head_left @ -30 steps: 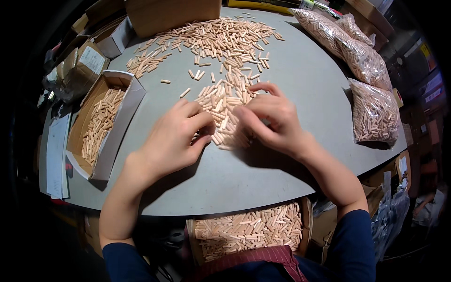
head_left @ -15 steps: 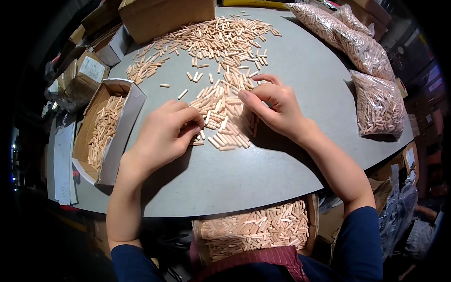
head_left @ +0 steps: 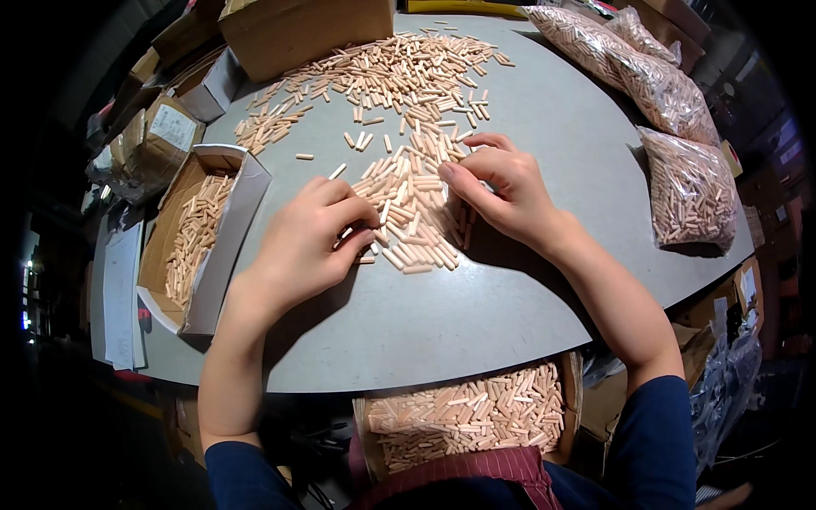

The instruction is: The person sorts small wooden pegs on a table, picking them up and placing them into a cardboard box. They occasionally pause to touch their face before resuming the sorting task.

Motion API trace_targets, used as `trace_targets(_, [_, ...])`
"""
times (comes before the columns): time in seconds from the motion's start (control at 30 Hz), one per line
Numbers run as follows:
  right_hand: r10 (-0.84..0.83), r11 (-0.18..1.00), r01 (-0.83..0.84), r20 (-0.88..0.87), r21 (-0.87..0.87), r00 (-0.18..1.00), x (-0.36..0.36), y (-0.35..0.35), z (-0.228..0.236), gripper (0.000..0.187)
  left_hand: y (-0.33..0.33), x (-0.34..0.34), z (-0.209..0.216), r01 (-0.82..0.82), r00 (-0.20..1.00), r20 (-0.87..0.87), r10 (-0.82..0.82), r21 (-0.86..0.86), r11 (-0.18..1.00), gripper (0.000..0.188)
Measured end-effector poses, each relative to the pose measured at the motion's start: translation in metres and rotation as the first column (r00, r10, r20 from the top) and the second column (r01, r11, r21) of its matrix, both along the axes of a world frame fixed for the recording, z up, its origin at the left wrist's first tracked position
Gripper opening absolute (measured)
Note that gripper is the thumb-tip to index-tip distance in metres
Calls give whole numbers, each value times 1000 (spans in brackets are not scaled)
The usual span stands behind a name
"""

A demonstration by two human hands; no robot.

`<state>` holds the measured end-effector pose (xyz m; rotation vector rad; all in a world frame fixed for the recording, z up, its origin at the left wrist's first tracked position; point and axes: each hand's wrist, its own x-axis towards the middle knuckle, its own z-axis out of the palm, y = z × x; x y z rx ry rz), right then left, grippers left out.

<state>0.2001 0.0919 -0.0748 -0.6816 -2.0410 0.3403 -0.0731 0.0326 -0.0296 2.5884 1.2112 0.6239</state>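
A loose pile of short wooden dowel pins [head_left: 416, 191] lies on the grey table between my hands. At the pile's left edge, my left hand [head_left: 319, 234] is bent with its fingers curled in toward the thumb. What those fingers hold, if anything, is hidden. Over the right side of the pile hovers my right hand [head_left: 501, 183], thumb and fingers apart, with no pin visible between them. A few pins stand in the shadow under it. Farther back spreads a larger heap of the same pins [head_left: 399, 72], joined to the near pile by a narrow trail.
To the left stands an open white cardboard box [head_left: 228, 246] partly filled with pins. A big brown carton [head_left: 310, 34] sits behind the heap. Clear bags of pins [head_left: 693, 191] line the right edge. Below the table's front edge is another pin-filled box [head_left: 574, 399]; papers [head_left: 121, 289] lie far left.
The whole view has shifted slightly. My left thumb and forefinger have parted a little at the pile's edge. My right hand stays nearly where it was.
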Motion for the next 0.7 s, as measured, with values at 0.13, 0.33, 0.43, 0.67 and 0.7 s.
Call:
trace_targets(0.13, [10,999,-11,6,32,1000,-1,-1,-1,30,-2,5,-7,-4,1000,-10,5,94,996,15])
trace_targets(0.33, [30,998,-31,30,63,999,-2,-2,0,29,-2,7,-8,7,1000,-8,-6,108,994,15])
trace_targets(0.43, [22,997,-25,37,67,999,-2,-2,0,29,-3,10,-5,78,996,34,-84,141,987,15])
trace_targets(0.67, [8,996,-12,49,87,999,-4,-2,-1,30,-6,12,-7,78,997,-21,-76,120,990,13])
trace_targets(0.7, [8,996,-11,39,87,999,-4,-2,-2,30,-7,13,-6,77,997,-25,-75,119,990,13])
